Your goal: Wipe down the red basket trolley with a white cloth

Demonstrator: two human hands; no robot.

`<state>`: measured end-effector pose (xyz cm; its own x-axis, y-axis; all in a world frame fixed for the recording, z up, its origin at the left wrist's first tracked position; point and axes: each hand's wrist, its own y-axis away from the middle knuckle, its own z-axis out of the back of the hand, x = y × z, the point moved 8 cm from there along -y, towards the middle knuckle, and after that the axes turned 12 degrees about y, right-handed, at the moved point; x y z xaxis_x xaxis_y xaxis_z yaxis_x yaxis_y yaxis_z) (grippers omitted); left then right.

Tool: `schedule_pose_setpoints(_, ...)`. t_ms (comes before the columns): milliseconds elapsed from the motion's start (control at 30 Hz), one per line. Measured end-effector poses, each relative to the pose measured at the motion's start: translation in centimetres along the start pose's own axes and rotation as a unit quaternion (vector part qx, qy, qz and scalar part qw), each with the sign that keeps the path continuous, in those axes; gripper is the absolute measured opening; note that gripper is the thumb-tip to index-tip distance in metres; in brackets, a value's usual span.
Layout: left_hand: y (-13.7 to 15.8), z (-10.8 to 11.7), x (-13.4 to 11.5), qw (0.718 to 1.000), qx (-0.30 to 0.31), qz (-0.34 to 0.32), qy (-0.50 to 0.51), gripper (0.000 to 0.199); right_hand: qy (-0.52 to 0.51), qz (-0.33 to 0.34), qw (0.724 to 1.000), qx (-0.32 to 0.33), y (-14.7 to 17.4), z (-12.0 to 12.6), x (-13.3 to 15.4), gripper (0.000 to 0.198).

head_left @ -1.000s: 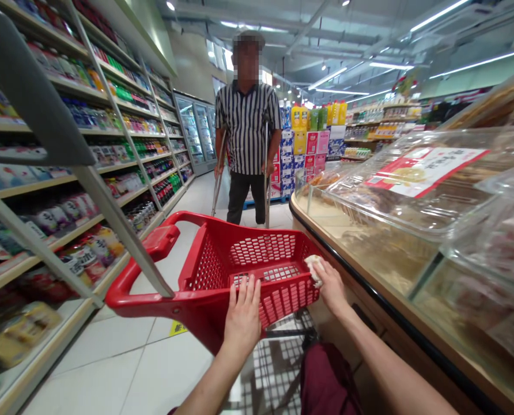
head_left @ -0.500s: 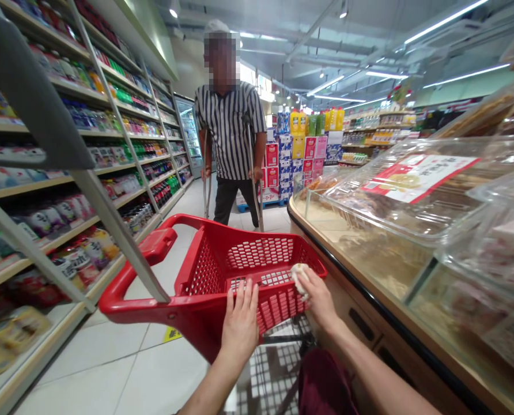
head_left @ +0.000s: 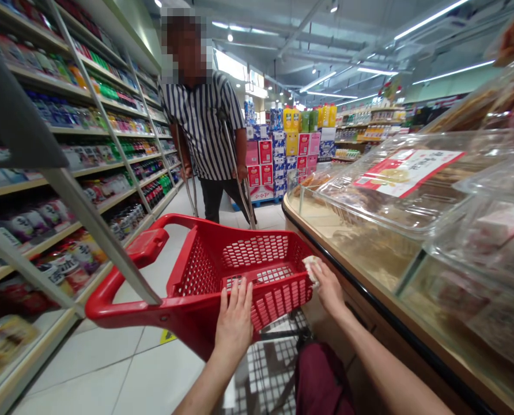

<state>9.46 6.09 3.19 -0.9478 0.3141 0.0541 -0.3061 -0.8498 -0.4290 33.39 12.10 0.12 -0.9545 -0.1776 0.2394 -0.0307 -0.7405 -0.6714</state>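
Resting on red basket: left hand, fingers near-straight, slightly spread, grasping nothing.
Right hand: fingers curled round white cloth, seemingly against basket corner, contact partly hidden.
Display counter: just right of right fingers.
Striped-shirt person, crutches: well beyond fingers.

We have cart mid-frame, left grip on its near rim, right grip with cloth at its right end. Shelves along left. Surface at right, packs on it. Behind cart, upper left of centre: person; farther back, upper centre: stacked cartons, bottles on top.
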Motion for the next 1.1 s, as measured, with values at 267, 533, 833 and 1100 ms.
schedule_pose_setpoints(267,0.0,0.0,0.1,1.0,-0.003,0.0,0.001,0.061,-0.018,0.074,0.997,0.023,0.1,-0.7,2.8,0.054)
schedule_pose_setpoints(533,0.0,-0.2,0.1,1.0,-0.01,0.003,-0.001,0.059,-0.019,0.06,0.998,0.024,0.1,-0.2,2.0,0.05)
schedule_pose_setpoints(833,0.0,0.0,-0.1,1.0,-0.014,0.002,-0.001,0.059,-0.006,0.051,0.998,0.018,0.0,0.1,2.8,0.052)
schedule_pose_setpoints(1100,0.0,0.2,-0.1,1.0,-0.019,0.005,0.005,0.058,-0.001,0.026,0.998,0.053,-0.8,0.3,2.5,0.046)
